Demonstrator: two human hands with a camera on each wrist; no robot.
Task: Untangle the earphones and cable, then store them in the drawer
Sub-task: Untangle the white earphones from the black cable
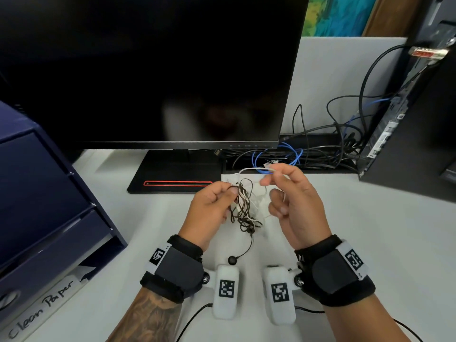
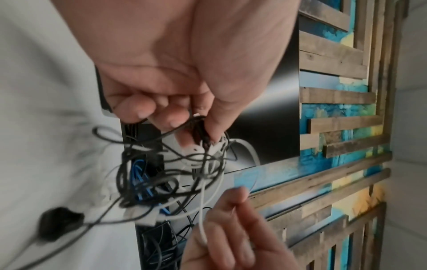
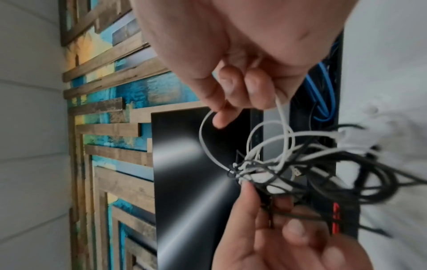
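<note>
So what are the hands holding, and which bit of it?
The left hand pinches the black earphone wire at the top of the tangle. The right hand pinches a loop of the white cable pulled out from it.

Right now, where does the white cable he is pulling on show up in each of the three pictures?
Head view: the white cable arcs above centre, pinched by the right hand.
Left wrist view: white cable runs down from the tangle, lower centre, into the right hand.
Right wrist view: white cable loops at centre, below the right hand's fingers.
Shared landmark: the black monitor.
</note>
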